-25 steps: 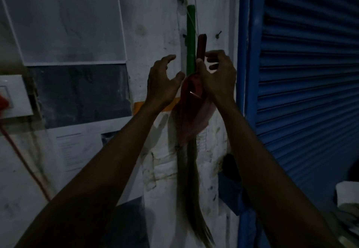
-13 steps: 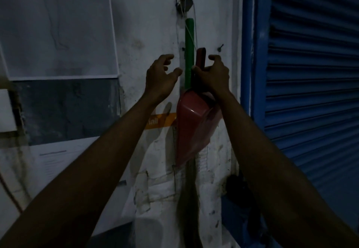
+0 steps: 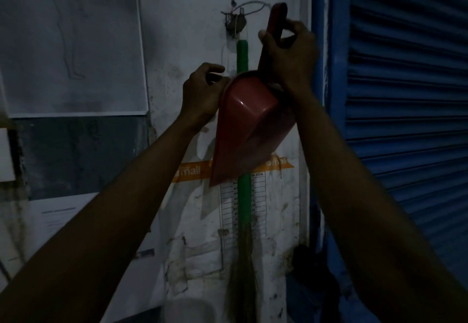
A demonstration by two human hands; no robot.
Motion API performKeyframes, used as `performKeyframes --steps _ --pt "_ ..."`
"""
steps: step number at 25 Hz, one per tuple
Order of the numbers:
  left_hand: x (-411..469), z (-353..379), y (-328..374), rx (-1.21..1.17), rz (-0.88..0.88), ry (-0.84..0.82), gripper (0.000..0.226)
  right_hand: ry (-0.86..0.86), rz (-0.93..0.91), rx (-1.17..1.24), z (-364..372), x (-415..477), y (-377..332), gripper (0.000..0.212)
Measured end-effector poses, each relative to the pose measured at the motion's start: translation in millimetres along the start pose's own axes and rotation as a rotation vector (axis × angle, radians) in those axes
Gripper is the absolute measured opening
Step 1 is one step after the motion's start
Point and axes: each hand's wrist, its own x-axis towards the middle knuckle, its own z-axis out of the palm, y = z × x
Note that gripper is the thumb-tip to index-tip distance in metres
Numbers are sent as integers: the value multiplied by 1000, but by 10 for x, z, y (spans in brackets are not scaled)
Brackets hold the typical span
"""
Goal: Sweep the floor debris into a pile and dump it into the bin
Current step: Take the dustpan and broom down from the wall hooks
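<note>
— How far along is the sweeping?

— Hardly begun, I'd judge. The person stands facing a wall (image 3: 187, 44), fetching the tools. No floor debris, pile or bin shows here.

— What are the hands doing?

— The right hand (image 3: 288, 57) is wrapped tight around the handle of a red dustpan (image 3: 248, 125), held up against the wall with its scoop pointing down. The left hand (image 3: 202, 92) sits at the pan's left edge, fingers curled loosely near the rim; whether it actually grips the pan I cannot tell.

— And the broom?

— The broom (image 3: 244, 196) hangs on the wall right behind the dustpan, its green handle running up to a hook (image 3: 235, 22) and its bristles trailing low. Neither hand holds it.

— So what remains?

— Nearly everything, by my reckoning: freeing the dustpan, taking down the broom, sweeping, piling, dumping.
</note>
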Motion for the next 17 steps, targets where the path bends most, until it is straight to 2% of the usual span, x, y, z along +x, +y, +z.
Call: performKeyframes --steps 3,10,17 --pt "19 -23 79 -28 -11 5 30 36 6 55 -103 160 -94 56" --pt "114 24 361 -98 -46 -13 27 64 239 273 -275 246 186 60" --pt "243 164 619 -119 -16 -48 30 25 225 357 -498 380 227 56"
